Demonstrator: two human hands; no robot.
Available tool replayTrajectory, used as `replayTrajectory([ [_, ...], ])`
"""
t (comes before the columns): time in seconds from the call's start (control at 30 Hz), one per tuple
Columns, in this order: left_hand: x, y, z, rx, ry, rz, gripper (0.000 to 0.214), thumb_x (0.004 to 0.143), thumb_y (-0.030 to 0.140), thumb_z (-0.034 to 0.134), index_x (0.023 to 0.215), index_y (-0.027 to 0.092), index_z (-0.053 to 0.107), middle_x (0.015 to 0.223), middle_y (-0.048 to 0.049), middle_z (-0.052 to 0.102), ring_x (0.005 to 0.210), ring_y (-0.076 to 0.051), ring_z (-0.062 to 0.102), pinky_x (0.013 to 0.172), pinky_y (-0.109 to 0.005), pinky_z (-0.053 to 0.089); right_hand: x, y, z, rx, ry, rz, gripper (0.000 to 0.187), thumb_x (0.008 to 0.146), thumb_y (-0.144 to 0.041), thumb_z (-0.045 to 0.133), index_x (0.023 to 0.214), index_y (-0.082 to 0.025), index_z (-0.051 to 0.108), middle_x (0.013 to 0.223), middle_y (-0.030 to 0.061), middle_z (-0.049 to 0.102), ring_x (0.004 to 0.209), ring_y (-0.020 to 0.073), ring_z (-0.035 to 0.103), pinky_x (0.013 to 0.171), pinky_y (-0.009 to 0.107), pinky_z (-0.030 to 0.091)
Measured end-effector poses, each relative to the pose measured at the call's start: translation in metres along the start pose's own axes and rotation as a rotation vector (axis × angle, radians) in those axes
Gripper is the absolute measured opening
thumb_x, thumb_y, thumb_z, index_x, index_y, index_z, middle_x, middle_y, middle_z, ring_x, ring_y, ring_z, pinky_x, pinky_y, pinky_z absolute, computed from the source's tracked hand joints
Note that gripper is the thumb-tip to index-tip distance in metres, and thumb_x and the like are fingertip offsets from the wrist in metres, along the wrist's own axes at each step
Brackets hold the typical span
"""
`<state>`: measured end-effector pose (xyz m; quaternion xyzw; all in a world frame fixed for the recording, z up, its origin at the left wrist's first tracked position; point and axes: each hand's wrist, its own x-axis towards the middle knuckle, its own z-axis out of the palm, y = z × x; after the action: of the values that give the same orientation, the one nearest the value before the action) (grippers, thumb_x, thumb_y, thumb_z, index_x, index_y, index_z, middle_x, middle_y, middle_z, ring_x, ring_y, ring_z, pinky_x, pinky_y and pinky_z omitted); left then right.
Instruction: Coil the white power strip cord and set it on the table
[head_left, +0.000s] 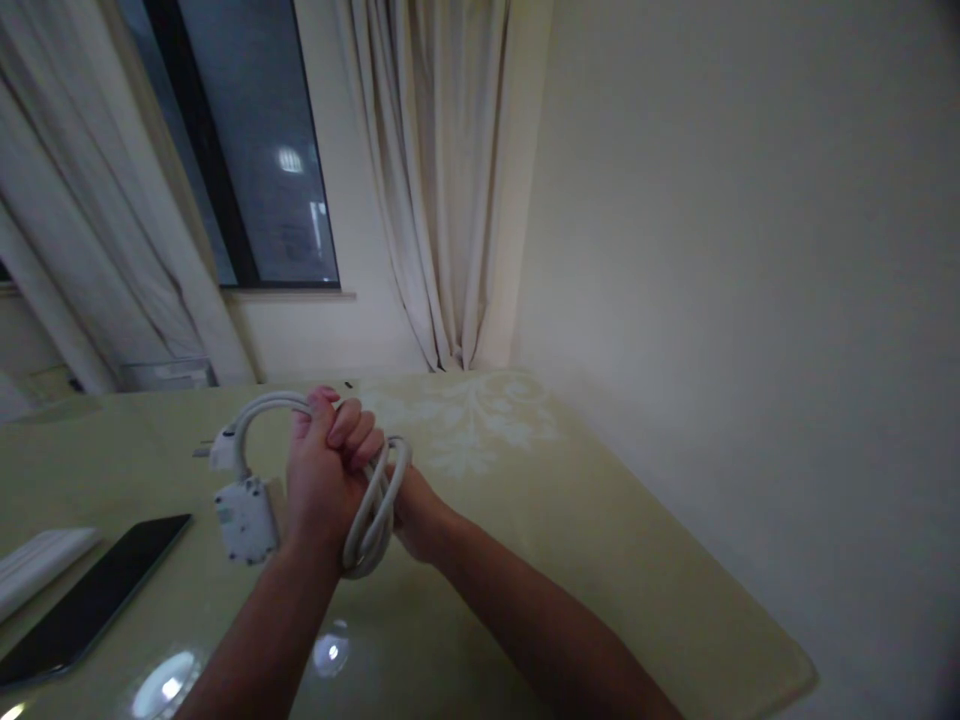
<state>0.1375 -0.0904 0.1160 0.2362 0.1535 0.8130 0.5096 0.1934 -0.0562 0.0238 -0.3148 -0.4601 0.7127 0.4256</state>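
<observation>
Both of my hands are up over the pale green table [600, 540], working a coiled white power cable [375, 505]. My left hand [319, 480] is closed around the bundle of loops, its back toward me. My right hand [352, 430] reaches from behind, fingers curled over the cable and over the left hand's knuckles. One strand arcs up to the left and ends in a white plug [223, 448]. A white socket block [244, 518] hangs at the cable's end just left of my left wrist.
A dark tablet or phone [94, 598] lies flat at the left, with a white ribbed object [37, 565] beside it. A window [247, 150] with pale curtains [435, 180] stands behind the table; a bare wall runs along the right.
</observation>
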Motion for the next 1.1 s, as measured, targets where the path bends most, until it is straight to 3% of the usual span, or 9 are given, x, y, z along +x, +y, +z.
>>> replayTrajectory([
  [0.13, 0.008, 0.011, -0.01, 0.113, -0.032, 0.088, 0.025, 0.106, 0.02, 0.055, 0.081, 0.02, 0.056, 0.051, 0.0098, 0.026, 0.041, -0.007, 0.013, 0.037, -0.019, 0.011, -0.005, -0.021, -0.011, -0.088, 0.05, -0.053, 0.029, 0.08, -0.038, 0.062, 0.059, -0.02, 0.053, 0.048, -0.0048, 0.048, 0.041, 0.009, 0.039, 0.043, 0.024, 0.026],
  [0.37, 0.024, 0.031, -0.025, 0.111, -0.009, 0.043, 0.03, 0.102, 0.022, 0.058, 0.073, 0.02, 0.053, 0.051, 0.0108, 0.019, 0.041, -0.007, 0.012, 0.038, -0.023, 0.012, -0.015, -0.057, -0.02, -0.102, 0.167, -0.224, 0.036, 0.086, -0.043, 0.061, 0.059, -0.018, 0.059, 0.05, -0.0014, 0.058, 0.04, 0.0109, 0.055, 0.041, 0.023, 0.026],
  [0.5, 0.024, 0.035, -0.029, -0.008, 0.002, -0.014, 0.046, 0.101, 0.028, 0.057, 0.062, 0.021, 0.033, 0.047, 0.0092, 0.016, 0.041, -0.007, 0.008, 0.039, -0.025, 0.004, -0.013, -0.058, -0.023, -0.076, 0.181, -0.152, 0.036, 0.09, -0.039, 0.059, 0.062, -0.018, 0.059, 0.053, -0.0011, 0.06, 0.041, 0.011, 0.058, 0.041, 0.022, 0.027],
  [0.67, 0.016, 0.035, -0.022, 0.003, 0.046, 0.07, 0.049, 0.099, 0.026, 0.048, 0.059, 0.021, 0.022, 0.043, 0.0074, 0.015, 0.04, -0.008, 0.004, 0.04, -0.027, 0.0, -0.01, -0.033, -0.014, -0.123, -0.064, 0.089, 0.03, 0.089, -0.031, 0.06, 0.063, -0.017, 0.061, 0.053, -0.0011, 0.06, 0.042, 0.0098, 0.052, 0.043, 0.022, 0.034],
  [0.77, 0.01, 0.034, -0.015, 0.048, 0.086, 0.127, 0.047, 0.097, 0.024, 0.048, 0.057, 0.021, 0.024, 0.043, 0.0077, 0.015, 0.04, -0.009, 0.002, 0.037, -0.028, 0.0, -0.012, -0.015, -0.005, -0.148, -0.302, 0.14, 0.03, 0.086, -0.039, 0.065, 0.066, -0.016, 0.062, 0.058, 0.0001, 0.063, 0.048, 0.01, 0.054, 0.046, 0.021, 0.038],
  [0.83, 0.008, 0.036, -0.013, 0.058, 0.09, 0.139, 0.048, 0.096, 0.025, 0.054, 0.058, 0.021, 0.025, 0.043, 0.0079, 0.017, 0.038, -0.008, 0.006, 0.037, -0.027, 0.002, -0.013, -0.009, -0.003, -0.136, -0.371, 0.13, 0.03, 0.083, -0.044, 0.068, 0.071, -0.016, 0.063, 0.062, 0.0002, 0.064, 0.051, 0.0098, 0.055, 0.048, 0.02, 0.039],
  [0.9, 0.008, 0.038, -0.014, 0.051, 0.078, 0.134, 0.05, 0.095, 0.025, 0.058, 0.058, 0.021, 0.025, 0.042, 0.0076, 0.019, 0.035, -0.007, 0.01, 0.038, -0.027, 0.003, -0.012, -0.011, -0.004, -0.105, -0.31, 0.083, 0.034, 0.077, -0.048, 0.076, 0.082, -0.017, 0.063, 0.063, -0.0025, 0.063, 0.05, 0.0093, 0.054, 0.046, 0.019, 0.038],
  [1.0, 0.01, 0.04, -0.018, 0.033, 0.081, 0.111, 0.051, 0.096, 0.024, 0.059, 0.059, 0.021, 0.024, 0.041, 0.007, 0.021, 0.034, -0.007, 0.015, 0.038, -0.027, 0.006, -0.008, -0.021, -0.01, -0.064, -0.117, -0.023, 0.055, 0.071, -0.056, 0.086, 0.106, -0.022, 0.059, 0.067, -0.0069, 0.063, 0.044, 0.0088, 0.05, 0.043, 0.019, 0.034],
  [1.1, 0.013, 0.036, -0.02, 0.022, 0.101, 0.097, 0.051, 0.095, 0.024, 0.061, 0.06, 0.02, 0.024, 0.042, 0.0071, 0.021, 0.035, -0.007, 0.015, 0.037, -0.027, 0.008, -0.004, -0.029, -0.016, -0.078, -0.037, -0.102, 0.056, 0.085, -0.074, 0.065, 0.1, -0.02, 0.062, 0.073, -0.0013, 0.067, 0.05, 0.0111, 0.056, 0.046, 0.021, 0.038],
])
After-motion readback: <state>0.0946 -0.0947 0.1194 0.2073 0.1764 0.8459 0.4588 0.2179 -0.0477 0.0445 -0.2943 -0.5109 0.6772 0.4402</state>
